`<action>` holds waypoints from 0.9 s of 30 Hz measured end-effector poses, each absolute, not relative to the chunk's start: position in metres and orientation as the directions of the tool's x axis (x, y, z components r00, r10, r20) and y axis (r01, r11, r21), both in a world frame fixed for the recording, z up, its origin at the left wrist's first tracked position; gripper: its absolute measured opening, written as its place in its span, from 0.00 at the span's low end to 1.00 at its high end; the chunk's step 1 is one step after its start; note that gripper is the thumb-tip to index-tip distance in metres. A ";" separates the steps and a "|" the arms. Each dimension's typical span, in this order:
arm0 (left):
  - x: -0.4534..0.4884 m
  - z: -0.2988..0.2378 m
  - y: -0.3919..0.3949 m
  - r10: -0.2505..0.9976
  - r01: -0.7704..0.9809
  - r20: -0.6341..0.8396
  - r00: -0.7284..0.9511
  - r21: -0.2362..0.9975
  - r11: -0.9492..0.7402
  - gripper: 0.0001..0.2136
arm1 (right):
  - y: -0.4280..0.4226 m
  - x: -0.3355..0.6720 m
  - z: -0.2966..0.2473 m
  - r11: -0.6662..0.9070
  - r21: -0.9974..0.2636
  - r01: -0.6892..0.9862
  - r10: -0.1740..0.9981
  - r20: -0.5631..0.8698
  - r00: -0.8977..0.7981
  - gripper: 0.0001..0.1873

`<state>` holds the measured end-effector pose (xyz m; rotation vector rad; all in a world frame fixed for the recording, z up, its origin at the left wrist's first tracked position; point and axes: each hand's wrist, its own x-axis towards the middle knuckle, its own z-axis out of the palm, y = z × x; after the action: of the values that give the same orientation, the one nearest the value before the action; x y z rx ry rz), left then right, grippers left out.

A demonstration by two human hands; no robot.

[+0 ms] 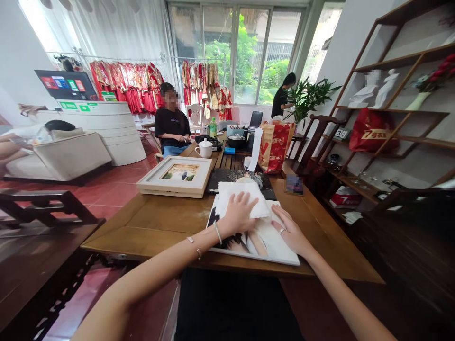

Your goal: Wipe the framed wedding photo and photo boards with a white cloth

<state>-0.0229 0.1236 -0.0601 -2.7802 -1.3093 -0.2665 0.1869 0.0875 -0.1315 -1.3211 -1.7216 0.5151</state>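
My left hand (240, 212) lies with fingers spread on a white tissue or cloth (261, 201), pressing it against a large photo print (265, 246). The print shows a figure in black and white tones and lies flat near the table's front edge. On its right side my right hand (289, 234) rests, fingers stretched out, with a ring on one finger. Part of the print is hidden under the cloth and my hands. Behind it lies a dark picture panel (268, 182), partly covered by the cloth.
A white framed picture (149, 182) lies on the wooden table (142, 227), left of the print. Farther back stand a white lidded mug (205, 148), a red paper bag (277, 149) and a green bottle (213, 128). One person (172, 121) sits beyond the table; another (280, 97) stands near a plant.
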 end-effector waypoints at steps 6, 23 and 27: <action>-0.027 -0.061 0.061 0.632 0.629 0.188 0.752 0.085 -0.773 0.35 | 0.093 0.189 -0.129 0.318 -0.854 0.412 0.937 0.348 -0.003 0.27; 0.006 -0.049 0.091 0.723 0.729 0.206 0.659 0.060 -0.682 0.29 | 0.077 0.179 -0.103 0.236 -0.962 0.140 0.954 0.256 0.155 0.30; 0.012 -0.054 0.090 0.728 0.733 0.192 0.658 0.057 -0.678 0.31 | 0.079 0.179 -0.106 0.242 -0.958 0.156 0.947 0.268 0.176 0.31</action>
<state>0.0115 0.0903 -0.0538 -2.8379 -1.2498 -0.3117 0.1788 0.0787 -0.1060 -1.1952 -1.2685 0.8096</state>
